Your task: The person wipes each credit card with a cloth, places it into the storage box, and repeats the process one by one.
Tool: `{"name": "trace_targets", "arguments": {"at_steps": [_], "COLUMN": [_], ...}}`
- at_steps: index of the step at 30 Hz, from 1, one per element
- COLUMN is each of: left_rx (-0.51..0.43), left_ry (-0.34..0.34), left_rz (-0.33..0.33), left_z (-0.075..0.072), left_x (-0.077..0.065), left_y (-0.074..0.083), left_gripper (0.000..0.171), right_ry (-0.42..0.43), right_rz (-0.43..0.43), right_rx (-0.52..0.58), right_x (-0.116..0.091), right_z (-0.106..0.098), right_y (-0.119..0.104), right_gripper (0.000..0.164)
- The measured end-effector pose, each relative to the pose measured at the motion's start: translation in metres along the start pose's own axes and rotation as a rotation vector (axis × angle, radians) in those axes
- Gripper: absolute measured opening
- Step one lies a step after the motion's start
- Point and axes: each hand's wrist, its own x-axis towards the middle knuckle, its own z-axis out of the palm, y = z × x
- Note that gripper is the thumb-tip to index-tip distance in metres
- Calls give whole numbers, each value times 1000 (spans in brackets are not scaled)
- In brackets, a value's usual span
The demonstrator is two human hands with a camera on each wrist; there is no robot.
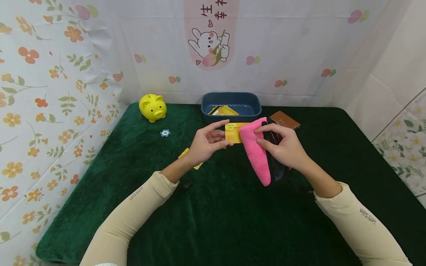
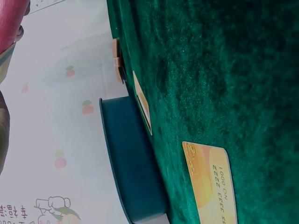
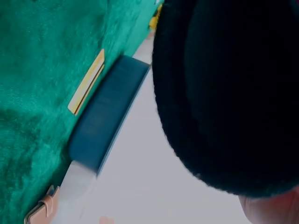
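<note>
In the head view my left hand [image 1: 211, 139] pinches the edge of a yellow bank card [image 1: 233, 133] between thumb and fingers. Pink cloth [image 1: 254, 151], black on its other side, is gripped in my right hand [image 1: 282, 144]. Its pink face lies over the right end of the held card. The black side of the cloth [image 3: 224, 102] fills much of the right wrist view and hides most of that hand. Another yellow card [image 2: 210, 182] lies on the green tabletop; in the head view my left wrist partly covers it.
A dark blue bin [image 1: 231, 117] with several cards stands at the back. A card with a dark stripe [image 3: 86, 84] lies before it. The brown wallet [image 1: 284, 120] is to its right. Left of the bin are a yellow piggy bank [image 1: 152, 107] and a poker chip [image 1: 165, 133].
</note>
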Motion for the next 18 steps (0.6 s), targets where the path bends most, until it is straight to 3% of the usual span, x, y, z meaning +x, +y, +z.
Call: {"name": "trace_targets", "arguments": {"at_steps": [16, 18], "left_rx": [-7, -7], "left_ry": [14, 18], "left_rz": [-3, -3], "left_z": [-2, -2], "left_x": [-2, -3], "left_y": [0, 0], "left_gripper": [54, 54], "right_ry": [109, 111], "right_rz": [62, 56], "right_rx": [11, 8], "right_x": [8, 8], "right_z": [-8, -9], "right_y": [10, 1], "right_gripper": [28, 26]}}
